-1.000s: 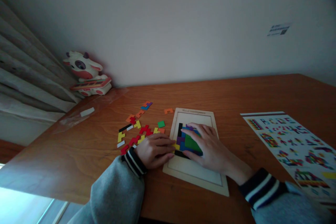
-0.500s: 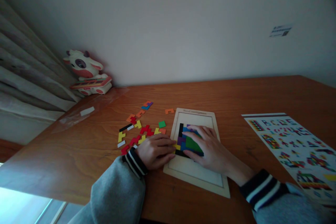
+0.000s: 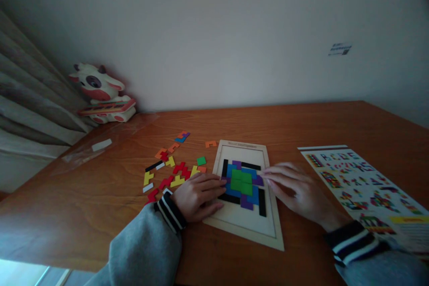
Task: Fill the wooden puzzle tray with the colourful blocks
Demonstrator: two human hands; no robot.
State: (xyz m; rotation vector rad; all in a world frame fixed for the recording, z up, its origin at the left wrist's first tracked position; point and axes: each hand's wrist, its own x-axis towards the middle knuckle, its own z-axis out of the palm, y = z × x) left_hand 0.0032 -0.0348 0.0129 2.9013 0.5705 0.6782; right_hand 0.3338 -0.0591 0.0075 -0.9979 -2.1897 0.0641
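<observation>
On a pale wooden board (image 3: 276,228) lies a pattern of flat pieces: green squares (image 3: 241,182) in the centre, blue and purple pieces around them, and black bars (image 3: 262,203) outside. My left hand (image 3: 197,196) rests palm down on the board's left edge, fingers spread a little, fingertips at the pattern's left side. My right hand (image 3: 295,187) is over the board's right edge, its fingertips beside a purple piece (image 3: 257,180) at the pattern's right. Nothing shows between the fingers of either hand.
Loose red, yellow, orange, white and black pieces (image 3: 177,181) lie left of the board. A printed pattern sheet (image 3: 351,187) is at the right. A toy cow with a keyboard (image 3: 103,94) stands at the back left by the curtain (image 3: 30,103).
My right hand has moved right, off the middle of the pattern to its right side, uncovering the green, blue, purple and black pieces. The whole view has shifted slightly.
</observation>
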